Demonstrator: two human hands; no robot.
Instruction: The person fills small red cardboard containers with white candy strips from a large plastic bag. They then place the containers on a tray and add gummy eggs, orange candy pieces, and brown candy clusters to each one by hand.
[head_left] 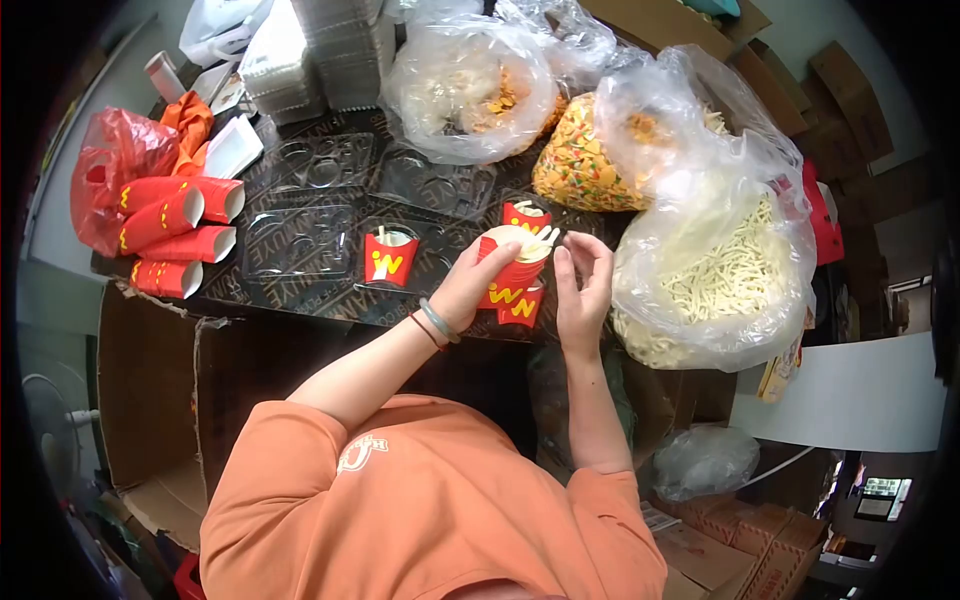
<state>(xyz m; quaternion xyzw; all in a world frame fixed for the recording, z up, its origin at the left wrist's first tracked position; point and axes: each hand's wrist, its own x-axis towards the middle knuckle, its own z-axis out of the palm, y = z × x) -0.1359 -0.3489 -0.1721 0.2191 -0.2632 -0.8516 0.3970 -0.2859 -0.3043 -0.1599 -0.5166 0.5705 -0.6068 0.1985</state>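
Observation:
My left hand (470, 283) is wrapped round a red fry carton (517, 272) with a yellow printed mark; it looks like several nested cartons. Pale toy-like fries (543, 237) stick out of its top. Close at the right side of that opening is my right hand (584, 285), its thumb and fingers curled together; whatever they pinch is too small to make out. Behind the held carton, another filled red carton (524, 213) sits in a clear tray. To the left, a red carton (387, 258) with pale pieces in it lies in its own clear plastic tray (362, 240).
Red cartons (165, 222) lie piled at the left by a red bag (112, 165). Clear trays (300, 240) rest on the dark patterned table (330, 300). A bag of pale sticks (720, 270) stands at right, bags of coloured pieces (585, 155) behind. Stacked clear containers (340, 50) rise at the back.

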